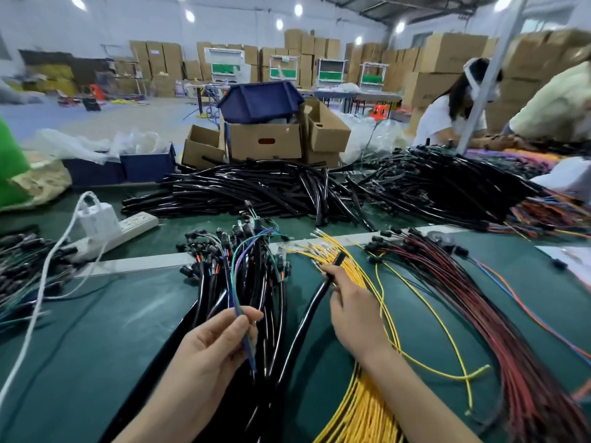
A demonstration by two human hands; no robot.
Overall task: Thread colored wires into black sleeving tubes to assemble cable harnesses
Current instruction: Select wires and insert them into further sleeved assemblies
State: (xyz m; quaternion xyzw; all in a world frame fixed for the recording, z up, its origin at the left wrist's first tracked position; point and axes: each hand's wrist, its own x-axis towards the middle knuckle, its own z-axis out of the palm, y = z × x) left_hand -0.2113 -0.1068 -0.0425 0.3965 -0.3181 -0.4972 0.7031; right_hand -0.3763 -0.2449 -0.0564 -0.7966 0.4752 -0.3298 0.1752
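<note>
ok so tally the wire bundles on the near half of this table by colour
black sleeved harness bundle: 1
yellow wire bundle: 1
red and black wire bundle: 1
green and black wire bundle, far left: 1
total: 4

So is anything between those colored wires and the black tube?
Yes. The black harness bundle lies between the wires in the left hand and the tube in the right hand.

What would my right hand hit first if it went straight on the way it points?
Probably the yellow wires fanned out just past the right hand, which holds a black tube; depth is hard to judge.
</note>
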